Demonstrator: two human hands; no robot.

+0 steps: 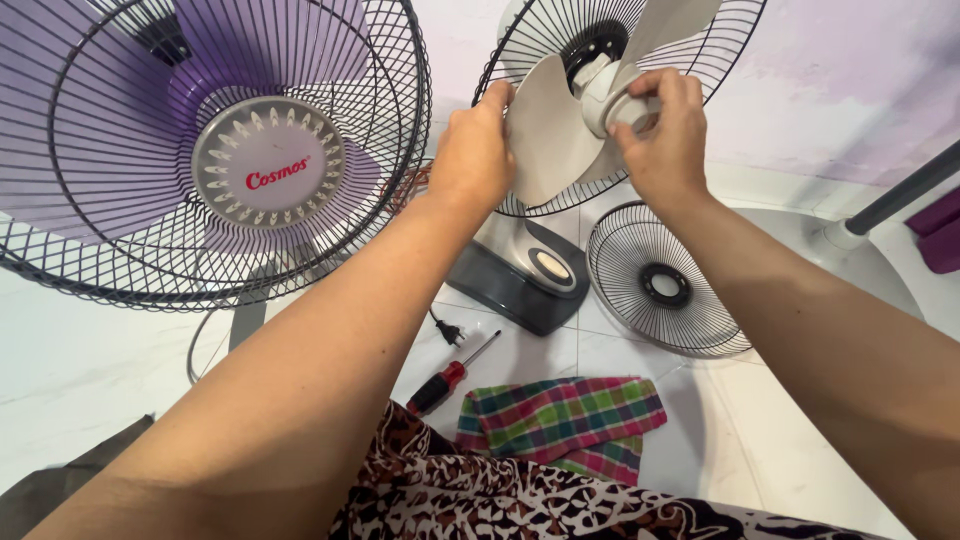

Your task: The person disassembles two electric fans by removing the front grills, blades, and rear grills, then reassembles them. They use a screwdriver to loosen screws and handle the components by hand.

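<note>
Blades (548,130) of pale grey plastic sit on the hub of an opened fan, up against its black rear grille (720,50); two blades show plainly, and a third is mostly hidden behind the hands. The left hand (473,155) is closed over the edge of the lower blade, fingers curled round it. The right hand (665,135) is wrapped round the white cap (622,105) at the centre of the hub, fingers and thumb pinched on it.

Two fans are in the room. One is this stripped one, with its grey base (520,275) standing on the floor under the hands. The other, to the left, is whole: a purple fan (215,150) with its cage on and a round silver badge in the middle. One loose front grille (660,285) lies flat on the floor just right of the base. One screwdriver (450,378) with a red and black handle lies in front of the base, near one black plug (448,330) on its cord. One checked cloth (560,420) in green, pink and blue lies folded beside the screwdriver, touching the patterned fabric (520,500) over the person's lap.

Underfoot are glossy white tiles (90,370). Behind, the wall (850,90) is painted pale lilac. At the right a dark pole (905,190) rises from a round white stand.
</note>
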